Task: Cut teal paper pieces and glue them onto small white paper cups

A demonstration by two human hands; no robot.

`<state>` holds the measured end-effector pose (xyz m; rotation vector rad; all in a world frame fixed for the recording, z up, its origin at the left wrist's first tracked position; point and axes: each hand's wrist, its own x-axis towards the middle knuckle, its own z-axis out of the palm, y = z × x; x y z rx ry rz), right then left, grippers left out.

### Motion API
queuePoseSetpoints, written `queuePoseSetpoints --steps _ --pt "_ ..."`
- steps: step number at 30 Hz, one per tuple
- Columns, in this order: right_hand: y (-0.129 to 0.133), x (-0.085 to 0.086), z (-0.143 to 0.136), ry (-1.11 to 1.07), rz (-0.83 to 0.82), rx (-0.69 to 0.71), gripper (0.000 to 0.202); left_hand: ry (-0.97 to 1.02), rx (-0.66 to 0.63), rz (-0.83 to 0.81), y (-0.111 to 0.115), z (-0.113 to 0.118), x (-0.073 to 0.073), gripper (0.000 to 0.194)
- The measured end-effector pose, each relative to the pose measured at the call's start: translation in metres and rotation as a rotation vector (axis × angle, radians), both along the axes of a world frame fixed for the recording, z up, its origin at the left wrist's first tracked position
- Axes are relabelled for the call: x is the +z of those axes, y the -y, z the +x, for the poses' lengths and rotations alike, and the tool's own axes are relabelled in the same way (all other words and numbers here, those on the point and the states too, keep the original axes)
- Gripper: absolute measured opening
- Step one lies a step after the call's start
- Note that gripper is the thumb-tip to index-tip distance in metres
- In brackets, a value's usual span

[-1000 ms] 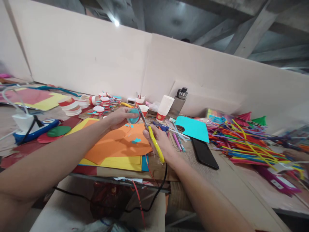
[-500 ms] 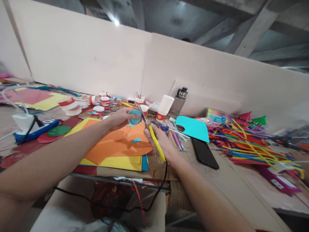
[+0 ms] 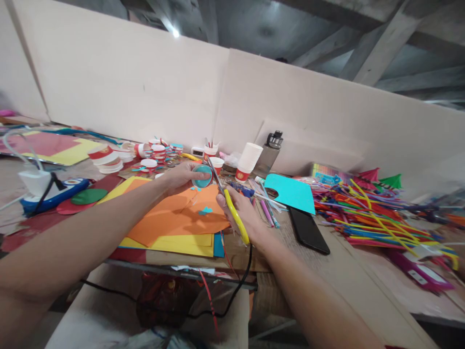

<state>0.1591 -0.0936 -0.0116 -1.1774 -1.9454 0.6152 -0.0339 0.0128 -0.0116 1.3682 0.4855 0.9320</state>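
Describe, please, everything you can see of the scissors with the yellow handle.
The scissors have a glossy yellow handle, plastic by its look, and slim grey metal blades. The right hand holds them in its grip, handle end towards the person, blades pointing up and away. The blade tips meet the edge of a small teal disc that the left hand holds above the orange paper. Whether the blades are parted cannot be told.

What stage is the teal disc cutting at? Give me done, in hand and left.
Done: teal scraps lie on the orange paper, so some trimming has happened. In hand: the left hand holds the teal disc while the right hand works the yellow scissors at its edge. Left: how much of the rim remains uncut cannot be made out.
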Motion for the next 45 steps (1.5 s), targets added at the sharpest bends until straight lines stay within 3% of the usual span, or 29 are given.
queuePoseSetpoints --steps 27,45 --pt "0.000 -0.002 0.001 -0.002 0.021 0.012 0.028 0.044 0.078 -0.031 0.006 0.008 0.003 0.028" --pt "0.000 -0.001 0.001 0.000 0.023 0.000 0.034 0.019 0.000 -0.021 -0.005 0.000 -0.002 0.021"
